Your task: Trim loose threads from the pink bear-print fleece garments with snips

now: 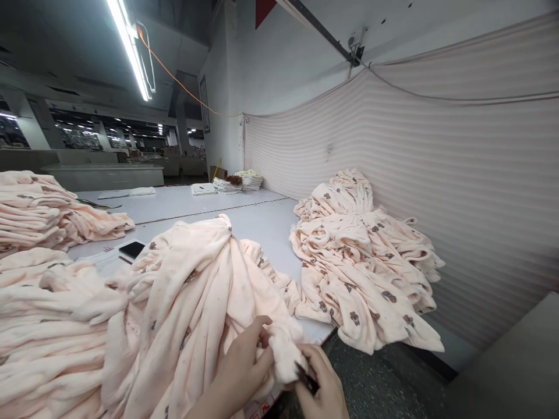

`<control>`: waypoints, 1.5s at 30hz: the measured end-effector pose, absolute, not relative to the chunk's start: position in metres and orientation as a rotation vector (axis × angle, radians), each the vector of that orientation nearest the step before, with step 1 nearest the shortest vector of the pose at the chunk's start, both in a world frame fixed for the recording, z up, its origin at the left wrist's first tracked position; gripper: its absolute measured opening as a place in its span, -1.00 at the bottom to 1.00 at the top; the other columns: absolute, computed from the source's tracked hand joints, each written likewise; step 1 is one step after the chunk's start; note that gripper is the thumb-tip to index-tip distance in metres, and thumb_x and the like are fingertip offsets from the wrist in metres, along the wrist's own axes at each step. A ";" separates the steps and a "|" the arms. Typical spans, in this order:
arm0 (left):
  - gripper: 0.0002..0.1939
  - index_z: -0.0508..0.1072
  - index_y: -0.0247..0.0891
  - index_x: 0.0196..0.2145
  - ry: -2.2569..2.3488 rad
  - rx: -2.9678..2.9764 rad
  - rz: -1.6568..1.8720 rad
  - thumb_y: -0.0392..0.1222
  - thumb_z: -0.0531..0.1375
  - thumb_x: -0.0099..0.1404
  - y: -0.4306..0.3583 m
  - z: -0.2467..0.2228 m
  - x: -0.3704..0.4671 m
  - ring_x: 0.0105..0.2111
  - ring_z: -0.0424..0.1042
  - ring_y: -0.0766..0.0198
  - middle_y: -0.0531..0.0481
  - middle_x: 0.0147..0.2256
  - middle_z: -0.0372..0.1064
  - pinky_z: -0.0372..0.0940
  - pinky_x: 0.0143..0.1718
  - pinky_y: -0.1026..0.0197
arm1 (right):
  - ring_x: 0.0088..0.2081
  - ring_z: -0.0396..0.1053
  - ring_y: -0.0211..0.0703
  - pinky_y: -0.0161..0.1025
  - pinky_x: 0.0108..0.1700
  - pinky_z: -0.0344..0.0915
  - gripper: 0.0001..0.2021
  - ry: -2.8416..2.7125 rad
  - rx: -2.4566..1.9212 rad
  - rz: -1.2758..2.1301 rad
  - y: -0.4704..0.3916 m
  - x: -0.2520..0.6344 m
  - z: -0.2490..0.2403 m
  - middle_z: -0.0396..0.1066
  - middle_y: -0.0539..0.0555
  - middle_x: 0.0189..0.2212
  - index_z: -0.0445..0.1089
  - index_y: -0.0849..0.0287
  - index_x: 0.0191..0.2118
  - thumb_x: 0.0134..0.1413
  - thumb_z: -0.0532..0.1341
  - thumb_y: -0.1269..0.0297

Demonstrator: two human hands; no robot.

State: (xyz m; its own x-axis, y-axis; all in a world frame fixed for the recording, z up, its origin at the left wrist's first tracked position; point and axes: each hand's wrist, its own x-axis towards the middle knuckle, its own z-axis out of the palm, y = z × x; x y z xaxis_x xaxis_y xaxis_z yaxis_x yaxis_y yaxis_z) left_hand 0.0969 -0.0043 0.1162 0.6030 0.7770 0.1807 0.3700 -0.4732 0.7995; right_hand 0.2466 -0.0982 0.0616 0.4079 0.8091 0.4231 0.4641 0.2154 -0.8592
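Fleece stack, far left: pale peach pieces lie folded flat one on another, which keeps them squared apart from the loose goods.
Near-left heap: more of the same peach fleece lies rumpled against the near edge, touching the garment in hand.
Phone: a dark phone rests flat on the worktop between the stack and the garment, just beside the cloth.
Garment in hand: a peach fleece garment is bunched into a peak and draped toward the near edge, so that its end falls within reach of both hands. It looks soft and napped, pale pink-peach, with small brown motifs scattered sparsely over it.
Left hand: the left hand is closed on a fold of the garment's near end, fingers curled over the cloth, seemingly to hold it taut.
Right hand: the right hand is closed on a small dark tool set against the same tip of cloth; what the tool is cannot be told.
Right pile: a loose pile of matching printed pieces lies near the striped cloth on the wall, well apart from the hands.
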 end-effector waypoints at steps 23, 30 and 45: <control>-0.69 0.25 -0.24 -0.22 0.618 2.331 0.820 -0.49 0.04 0.07 -0.015 0.098 0.082 -0.26 0.32 0.22 -0.08 -0.23 0.29 0.25 -0.23 0.23 | -0.28 0.50 -0.16 -0.42 -0.33 0.36 -0.72 -1.721 -1.821 0.204 -0.117 0.253 0.120 0.49 0.01 -0.26 0.42 -0.01 -0.05 0.09 0.18 0.25; -0.61 0.30 -0.22 -0.18 0.628 2.366 0.857 -0.50 0.05 0.02 -0.015 0.102 0.079 -0.22 0.37 0.18 -0.10 -0.20 0.35 0.29 -0.21 0.22 | -0.26 0.50 -0.15 -0.42 -0.29 0.36 -0.77 -1.694 -1.821 0.317 -0.115 0.255 0.125 0.51 0.02 -0.25 0.47 -0.01 -0.11 0.13 0.15 0.18; -0.80 0.45 -0.24 -0.42 0.688 1.588 0.462 -0.08 0.15 0.22 -0.011 0.099 0.087 -0.48 0.23 0.35 0.10 -0.49 0.29 0.15 -0.42 0.35 | -0.42 0.46 -0.07 -0.27 -0.40 0.26 -0.94 -1.239 -1.931 -0.048 -0.090 0.251 0.077 0.46 0.00 -0.44 0.25 0.06 -0.29 0.08 0.11 0.26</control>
State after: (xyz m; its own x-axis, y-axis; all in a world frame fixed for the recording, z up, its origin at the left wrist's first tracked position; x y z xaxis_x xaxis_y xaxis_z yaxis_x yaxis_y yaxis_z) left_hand 0.0866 -0.0109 0.0989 0.7391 0.6667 -0.0961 0.1634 -0.0390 0.9858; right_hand 0.2515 -0.0899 0.0765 0.5144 0.7397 0.4339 0.7713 -0.1779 -0.6112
